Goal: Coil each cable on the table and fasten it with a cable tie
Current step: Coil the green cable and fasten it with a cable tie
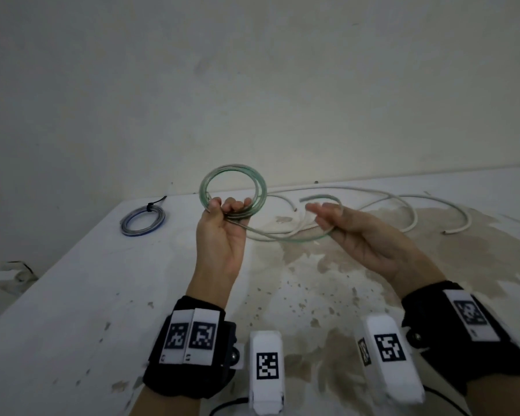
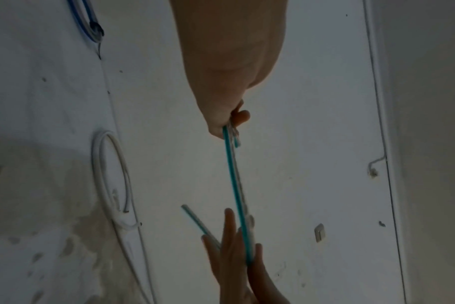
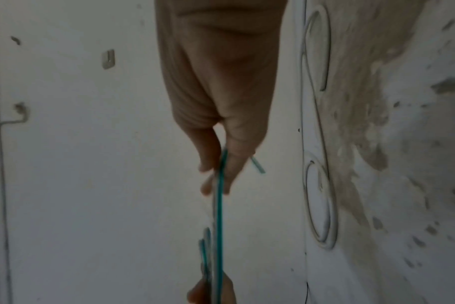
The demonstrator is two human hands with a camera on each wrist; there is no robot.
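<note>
- My left hand (image 1: pixel 219 232) is raised above the tabletop (image 1: pixel 72 295), palm toward me, its fingers (image 1: pixel 231 205) curled round the bottom of the green cable (image 1: pixel 233 187), which stands in upright loops over the fingertips.
- From the left wrist view the same hand (image 2: pixel 229 61) pinches the green cable (image 2: pixel 234 174) between thumb and fingers, and the strand runs straight from there to my other hand.
- My right hand (image 1: pixel 370 235) is held out to the right, palm up, fingers (image 1: pixel 321 213) loosely bent; the tail of the green cable passes through them and its free end arcs over the fingertips.
- In the right wrist view my right hand (image 3: pixel 221 82) has the green cable (image 3: pixel 218 205) running between the fingers (image 3: pixel 208 156), with the short cut end sticking out to the side; the hold looks light, and the picture is blurred.
- A white cable (image 1: pixel 403 205) lies loose and uncoiled on the tabletop behind my hands, sprawling to the right over a brown stain (image 1: pixel 418 235).
- A blue cable (image 1: pixel 142 220) lies coiled flat at the far left of the tabletop, bound with a black tie (image 1: pixel 150 205), well apart from my hands.
</note>
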